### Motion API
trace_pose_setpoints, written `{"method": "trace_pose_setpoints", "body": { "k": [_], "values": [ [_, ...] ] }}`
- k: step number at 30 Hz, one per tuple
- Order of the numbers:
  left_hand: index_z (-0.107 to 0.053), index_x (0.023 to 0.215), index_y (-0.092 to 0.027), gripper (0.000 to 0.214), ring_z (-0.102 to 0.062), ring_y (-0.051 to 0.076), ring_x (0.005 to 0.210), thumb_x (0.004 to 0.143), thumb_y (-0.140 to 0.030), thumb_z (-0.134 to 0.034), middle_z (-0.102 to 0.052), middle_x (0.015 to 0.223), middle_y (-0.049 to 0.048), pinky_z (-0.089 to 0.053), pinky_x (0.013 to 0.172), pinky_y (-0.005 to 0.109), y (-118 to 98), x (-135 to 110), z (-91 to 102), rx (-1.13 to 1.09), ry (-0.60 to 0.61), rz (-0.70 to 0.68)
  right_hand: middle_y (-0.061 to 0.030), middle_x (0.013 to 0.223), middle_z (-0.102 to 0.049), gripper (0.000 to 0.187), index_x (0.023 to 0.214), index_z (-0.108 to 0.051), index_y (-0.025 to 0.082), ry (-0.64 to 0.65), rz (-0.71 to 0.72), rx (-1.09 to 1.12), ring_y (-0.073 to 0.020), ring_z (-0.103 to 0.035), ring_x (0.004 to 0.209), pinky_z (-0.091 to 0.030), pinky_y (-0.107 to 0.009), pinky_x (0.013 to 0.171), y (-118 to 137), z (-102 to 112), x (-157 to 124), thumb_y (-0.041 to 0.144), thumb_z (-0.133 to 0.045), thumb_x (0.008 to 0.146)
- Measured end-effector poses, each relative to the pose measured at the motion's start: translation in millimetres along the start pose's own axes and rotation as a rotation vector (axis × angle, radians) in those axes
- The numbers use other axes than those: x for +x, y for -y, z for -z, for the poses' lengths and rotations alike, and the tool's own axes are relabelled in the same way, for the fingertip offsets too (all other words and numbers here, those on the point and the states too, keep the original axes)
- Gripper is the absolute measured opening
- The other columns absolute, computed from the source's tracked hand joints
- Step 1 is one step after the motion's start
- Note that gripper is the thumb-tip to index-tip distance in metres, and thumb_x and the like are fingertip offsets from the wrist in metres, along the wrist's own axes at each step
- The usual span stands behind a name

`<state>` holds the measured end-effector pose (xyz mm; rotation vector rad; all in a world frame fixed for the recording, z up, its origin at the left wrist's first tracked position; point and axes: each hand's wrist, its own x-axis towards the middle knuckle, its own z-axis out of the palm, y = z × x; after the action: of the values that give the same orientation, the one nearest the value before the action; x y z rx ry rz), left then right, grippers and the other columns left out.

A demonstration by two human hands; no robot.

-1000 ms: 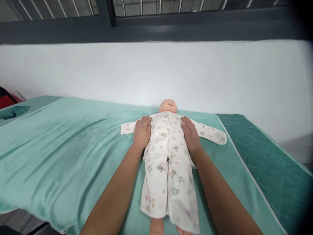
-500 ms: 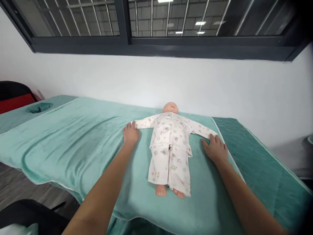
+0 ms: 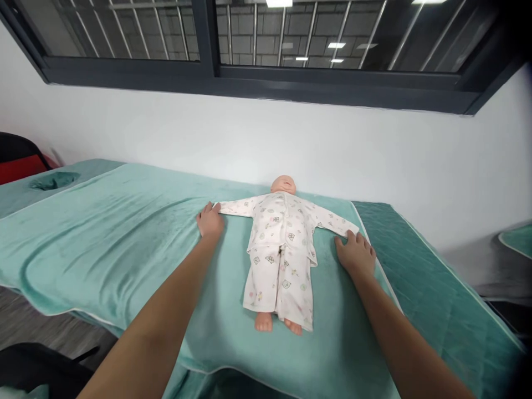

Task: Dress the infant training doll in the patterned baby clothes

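Observation:
A baby doll (image 3: pixel 279 244) in white printed pyjamas lies on its back on a light green towel (image 3: pixel 124 238), head toward the wall and sleeves spread out sideways. My left hand (image 3: pixel 210 220) rests flat on the towel, fingers touching the tip of the doll's left-side sleeve. My right hand (image 3: pixel 355 254) lies flat with fingers spread at the end of the other sleeve, on the towel near its right edge. Neither hand holds anything.
The towel covers a dark green padded table (image 3: pixel 436 288) that stands against a white wall (image 3: pixel 374 155) under a dark-framed window. A face hole (image 3: pixel 56 180) shows at the table's far left. A red and black chair (image 3: pixel 16 160) stands at the left edge.
My hands slid from the doll's chest outward along the sleeves to their ends. The view has pulled back and risen, so the whole doll and the window now show.

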<state>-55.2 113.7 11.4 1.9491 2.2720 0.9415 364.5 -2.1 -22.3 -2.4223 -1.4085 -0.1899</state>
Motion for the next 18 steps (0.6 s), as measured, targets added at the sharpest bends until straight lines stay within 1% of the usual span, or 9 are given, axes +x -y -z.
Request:
{"method": "trace_pose_setpoints", "body": {
  "k": [3,6,9,11,13,14,16,18],
  "values": [
    [-0.062,0.127,-0.016,0.045,-0.040,0.033,0.138,0.086,-0.013,-0.045,-0.047,0.148,0.0166,-0.026,0.113,0.052,-2,-4,-1.9,0.036,0.022,0.008,-0.0204,0.147,-0.044,0.063,0.142,-0.047,0.013,-0.008,-0.006,-0.007,-0.0347,-0.040,0.137,-0.029,-0.051,0.111,2,1,-1,0.050,-0.030,0.095],
    [-0.059,0.131,-0.015,0.045,-0.035,0.033,0.141,0.089,-0.017,-0.041,-0.045,0.149,0.0167,-0.024,0.115,0.052,-7,-12,0.3,0.066,0.028,0.035,-0.0214,0.149,-0.043,0.064,0.143,-0.046,0.011,-0.011,-0.011,0.005,-0.0355,-0.039,0.138,-0.029,-0.051,0.111,4,4,-3,0.049,-0.030,0.095],
    [-0.052,0.138,-0.014,0.049,-0.034,0.031,0.142,0.091,-0.019,-0.040,-0.040,0.153,0.0165,-0.025,0.116,0.049,-10,-29,9.2,0.090,0.035,0.047,-0.0236,0.151,-0.038,0.065,0.146,-0.043,0.009,0.000,-0.032,0.032,-0.0368,-0.036,0.140,-0.027,-0.051,0.113,6,9,-9,0.048,-0.031,0.095],
    [-0.049,0.140,-0.014,0.052,-0.036,0.031,0.141,0.089,-0.018,-0.042,-0.039,0.154,0.0163,-0.029,0.115,0.047,-10,-47,17.9,0.091,0.043,0.027,-0.0241,0.156,-0.030,0.067,0.148,-0.038,0.009,0.003,-0.032,0.057,-0.0374,-0.031,0.143,-0.026,-0.051,0.114,6,14,-21,0.048,-0.033,0.094],
    [-0.051,0.139,-0.015,0.051,-0.040,0.030,0.138,0.089,-0.019,-0.043,-0.043,0.152,0.0144,-0.033,0.113,0.045,-9,-73,27.4,0.076,0.056,-0.031,-0.0217,0.160,-0.022,0.068,0.150,-0.034,0.011,0.002,0.031,0.093,-0.0368,-0.026,0.145,-0.027,-0.051,0.114,5,19,-42,0.048,-0.036,0.094],
    [-0.053,0.137,-0.017,0.050,-0.044,0.029,0.136,0.089,-0.019,-0.042,-0.047,0.149,0.0123,-0.035,0.112,0.043,-7,-89,32.2,0.061,0.068,-0.077,-0.0198,0.161,-0.021,0.067,0.151,-0.034,0.012,-0.003,0.082,0.116,-0.0363,-0.026,0.146,-0.028,-0.051,0.114,4,23,-57,0.048,-0.038,0.094],
    [-0.057,0.134,-0.019,0.046,-0.051,0.027,0.129,0.090,-0.018,-0.040,-0.057,0.140,0.0101,-0.037,0.110,0.042,-6,-125,41.5,-0.019,0.085,-0.229,-0.0164,0.161,-0.024,0.062,0.148,-0.038,0.016,-0.013,0.192,0.180,-0.0347,-0.029,0.144,-0.031,-0.052,0.113,3,30,-95,0.047,-0.040,0.094],
    [-0.061,0.128,-0.024,0.042,-0.054,0.025,0.125,0.091,-0.018,-0.041,-0.062,0.133,0.0072,-0.036,0.112,0.043,-6,-163,50.4,-0.110,0.094,-0.331,-0.0142,0.157,-0.033,0.056,0.143,-0.044,0.019,-0.029,0.285,0.278,-0.0327,-0.035,0.141,-0.033,-0.052,0.113,5,37,-140,0.044,-0.044,0.094]
  ]
}}
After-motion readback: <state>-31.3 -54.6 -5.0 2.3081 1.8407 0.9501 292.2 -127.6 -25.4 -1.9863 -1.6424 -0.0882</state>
